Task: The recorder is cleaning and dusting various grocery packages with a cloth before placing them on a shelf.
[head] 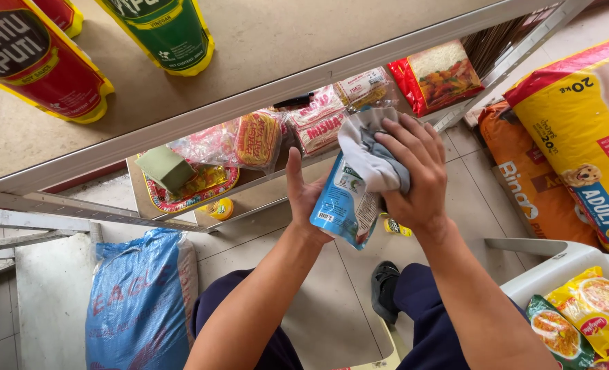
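Right now both hands meet in front of the shelf unit. Left hand (pixel 304 199) cups a glossy blue-and-white plastic pouch (pixel 344 205) from behind, thumb up along its edge, grip clamped on the pouch. Right hand (pixel 417 175) presses a soft, crumpled grey-white cloth (pixel 369 154) onto the pouch's top, fingers curled over the fabric, grip shut on the cloth. Pouch is held in the air, tilted, just in front of the lower shelf (pixel 263 195) and above the tiled floor (pixel 332 301).

Around: the upper shelf board (pixel 270 48) is flat and beige w/ a pale metal rim; on it stand two red pouches w/ yellow edges (pixel 34 58) and a green one (pixel 164 27). Lower shelf carries clear crinkly noodle packets (pixel 318 120), a red packet (pixel 441 75), a round patterned tray (pixel 195 188) w/ a green block (pixel 164 166) on it.

On the floor: a woven blue sack (pixel 137 301) at left, big yellow (pixel 582 130) and orange (pixel 534 181) feed bags at right. A white plastic basket (pixel 558 264) w/ yellow and green snack packs (pixel 585 315) sits near the right arm. The metal shelf rim runs close above the hands. A dark shoe (pixel 385 288) shows between the knees.
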